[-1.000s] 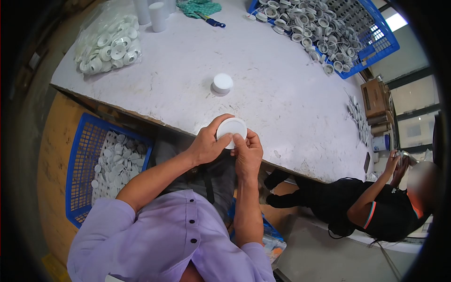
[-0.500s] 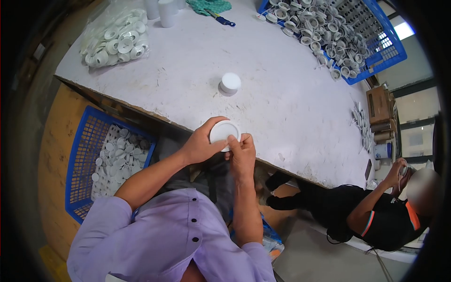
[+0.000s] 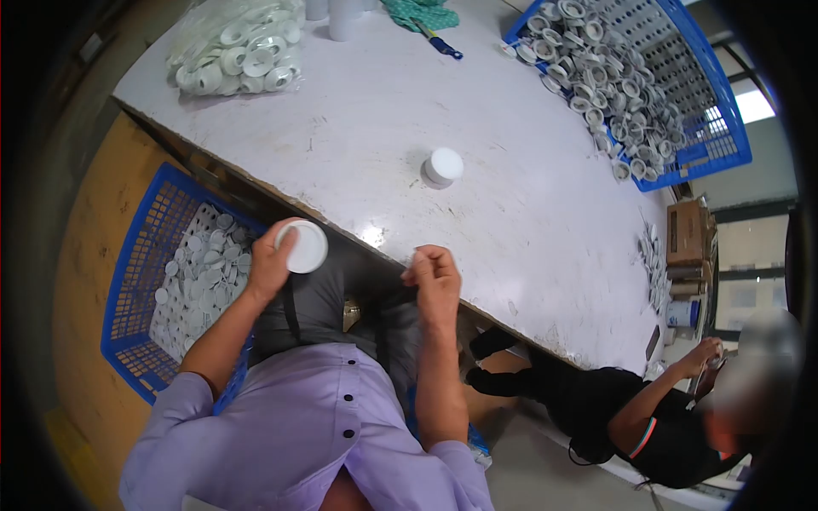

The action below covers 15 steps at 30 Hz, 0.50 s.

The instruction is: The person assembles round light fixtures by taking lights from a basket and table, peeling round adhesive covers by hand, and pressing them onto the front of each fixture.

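Observation:
My left hand grips a round white plastic lid by its edge, thumb across the face. It is beyond the table's front edge, above my lap and near the blue basket. My right hand is at the table edge, its fingers curled and pressed together; what they may pinch is too small to make out. On the table ahead of that hand stands a short white cylindrical piece, perhaps a stack of discs. Many small white and grey discs lie in the blue basket.
A clear bag of white ring-shaped parts lies at the back left, beside white cylinders. A green cloth and a blue-handled tool are at the back. Grey caps spill from a tipped blue basket. A co-worker is at the right.
My hands have separated. My left hand has carried the lid leftward off the table's edge towards the basket; my right hand has let go of it. The view has shifted slightly.

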Motion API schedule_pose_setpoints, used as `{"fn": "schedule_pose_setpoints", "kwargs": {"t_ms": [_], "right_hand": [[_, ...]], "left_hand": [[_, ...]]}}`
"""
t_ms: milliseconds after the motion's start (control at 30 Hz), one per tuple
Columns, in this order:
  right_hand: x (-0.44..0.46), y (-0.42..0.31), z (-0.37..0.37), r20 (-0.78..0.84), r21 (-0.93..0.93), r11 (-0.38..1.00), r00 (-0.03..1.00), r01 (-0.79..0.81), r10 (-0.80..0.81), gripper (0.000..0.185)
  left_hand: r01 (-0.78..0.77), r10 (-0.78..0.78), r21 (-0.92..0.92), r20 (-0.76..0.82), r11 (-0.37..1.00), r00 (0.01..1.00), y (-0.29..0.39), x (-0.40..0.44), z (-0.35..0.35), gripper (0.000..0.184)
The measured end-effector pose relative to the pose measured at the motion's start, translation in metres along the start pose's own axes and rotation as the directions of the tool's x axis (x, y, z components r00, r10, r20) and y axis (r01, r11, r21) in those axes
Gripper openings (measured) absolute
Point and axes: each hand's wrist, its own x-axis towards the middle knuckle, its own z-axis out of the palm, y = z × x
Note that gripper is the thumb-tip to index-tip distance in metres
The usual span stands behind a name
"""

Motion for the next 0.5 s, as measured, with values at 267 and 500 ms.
{"fn": "schedule_pose_setpoints", "kwargs": {"t_ms": [267,500], "right_hand": [[0.082,0.000,-0.020,-0.326,-0.199,0.980,0.941,0.023,-0.088,0.024],[0.139,-0.022,-0.001,-0.424,-0.303,0.947,0.905,-0.104,-0.036,0.029]], "left_hand": [[0.523,-0.490,0.114,-0.230,0.844,0.841,-0.160,0.013,-0.174,0.037],[0.538,-0.226,0.463,-0.572,0.704,0.788,-0.307,-0.030,-0.340,0.054]]}}
